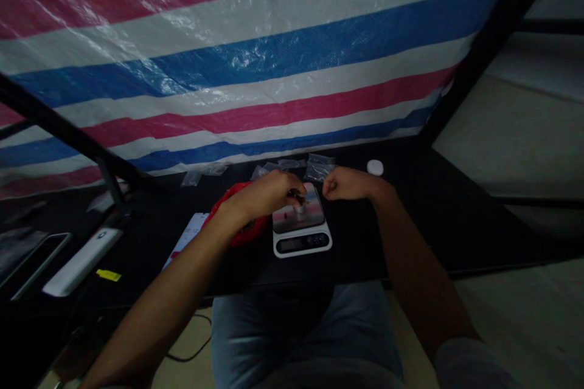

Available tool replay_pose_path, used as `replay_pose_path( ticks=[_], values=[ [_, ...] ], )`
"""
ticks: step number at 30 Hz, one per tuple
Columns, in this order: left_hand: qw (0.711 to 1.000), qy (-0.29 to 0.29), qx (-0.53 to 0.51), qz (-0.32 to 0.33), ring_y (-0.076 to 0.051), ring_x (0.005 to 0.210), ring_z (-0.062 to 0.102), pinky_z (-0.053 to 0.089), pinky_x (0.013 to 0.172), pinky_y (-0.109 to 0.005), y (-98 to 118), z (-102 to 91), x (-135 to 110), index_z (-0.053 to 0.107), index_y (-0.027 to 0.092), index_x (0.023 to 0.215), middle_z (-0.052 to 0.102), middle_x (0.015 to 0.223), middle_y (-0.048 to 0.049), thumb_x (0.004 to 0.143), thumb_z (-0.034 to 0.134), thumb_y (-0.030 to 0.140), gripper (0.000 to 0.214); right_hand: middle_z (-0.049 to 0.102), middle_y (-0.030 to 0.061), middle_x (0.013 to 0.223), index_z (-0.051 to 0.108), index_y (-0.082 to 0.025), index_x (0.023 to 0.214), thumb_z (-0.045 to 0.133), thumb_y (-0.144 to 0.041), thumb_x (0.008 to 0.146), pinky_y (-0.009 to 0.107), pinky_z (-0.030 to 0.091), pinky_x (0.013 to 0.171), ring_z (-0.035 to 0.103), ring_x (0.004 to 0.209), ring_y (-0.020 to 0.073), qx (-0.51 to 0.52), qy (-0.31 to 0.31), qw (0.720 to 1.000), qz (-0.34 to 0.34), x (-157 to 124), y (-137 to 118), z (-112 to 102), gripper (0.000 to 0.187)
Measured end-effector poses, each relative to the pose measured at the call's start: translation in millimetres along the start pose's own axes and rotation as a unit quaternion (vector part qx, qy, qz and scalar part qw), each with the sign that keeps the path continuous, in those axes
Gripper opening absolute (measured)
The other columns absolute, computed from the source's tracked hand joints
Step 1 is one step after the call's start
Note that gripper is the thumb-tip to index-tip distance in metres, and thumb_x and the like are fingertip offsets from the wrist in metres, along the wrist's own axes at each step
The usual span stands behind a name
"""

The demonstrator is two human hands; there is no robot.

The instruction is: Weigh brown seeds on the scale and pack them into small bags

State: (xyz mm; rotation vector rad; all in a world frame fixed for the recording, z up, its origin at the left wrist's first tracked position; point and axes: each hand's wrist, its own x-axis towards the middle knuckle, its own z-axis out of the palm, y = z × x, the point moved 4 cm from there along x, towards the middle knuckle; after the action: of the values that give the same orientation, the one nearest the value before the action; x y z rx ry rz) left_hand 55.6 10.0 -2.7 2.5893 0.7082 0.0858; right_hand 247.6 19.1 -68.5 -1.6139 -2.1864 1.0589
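Observation:
A white kitchen scale [303, 244] with a shiny metal plate stands in front of me. Over the plate hangs my left hand [270, 192], its fingers pinched around something small and dark that I cannot make out. Below those fingertips is a small pale piece [299, 209], and a dark speck [286, 216] lies on the metal. Just left of the scale, partly under my left wrist, is a red bag or bowl [260, 228] with small brownish bits inside. My right hand [340, 184] rests right of the scale with fingers curled closed; whatever is inside is hidden.
Several clear plastic bags [319, 165] lie along the back of the black table [356, 243]. A white rounded case [375, 167] is at right. At left are a printed paper [187, 237], a white power bank [82, 262], a yellow tag [108, 275] and a phone [34, 264]. Striped sheeting [255, 61] hangs behind.

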Motion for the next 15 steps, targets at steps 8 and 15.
replay_pose_path(
  ticks=[8, 15],
  values=[
    [0.998, 0.013, -0.049, -0.034, -0.02, 0.094, 0.075, 0.053, 0.083, -0.025, -3.0, -0.2, -5.8, 0.075, 0.016, 0.104, 0.08, 0.102, -0.0065, 0.086, 0.069, 0.009, 0.02, 0.073, 0.0026, 0.079, 0.072, -0.016, 0.084, 0.071, -0.02, 0.076, 0.026, 0.048, 0.066, 0.065, 0.071, 0.0143, 0.131, 0.023, 0.981, -0.14, -8.7, -33.8, -4.0, 0.009],
    [0.996, 0.039, -0.077, -0.006, -0.017, 0.091, 0.075, 0.055, 0.083, -0.025, -6.0, -3.2, -12.6, 0.075, 0.017, 0.102, 0.081, 0.1, -0.0046, 0.09, 0.066, 0.013, 0.016, 0.071, 0.0017, 0.077, 0.075, -0.015, 0.087, 0.071, -0.017, 0.079, 0.025, 0.047, 0.067, 0.063, 0.071, 0.0133, 0.14, 0.029, 0.975, -0.168, -5.5, -53.0, 6.8, 0.009]
  ],
)
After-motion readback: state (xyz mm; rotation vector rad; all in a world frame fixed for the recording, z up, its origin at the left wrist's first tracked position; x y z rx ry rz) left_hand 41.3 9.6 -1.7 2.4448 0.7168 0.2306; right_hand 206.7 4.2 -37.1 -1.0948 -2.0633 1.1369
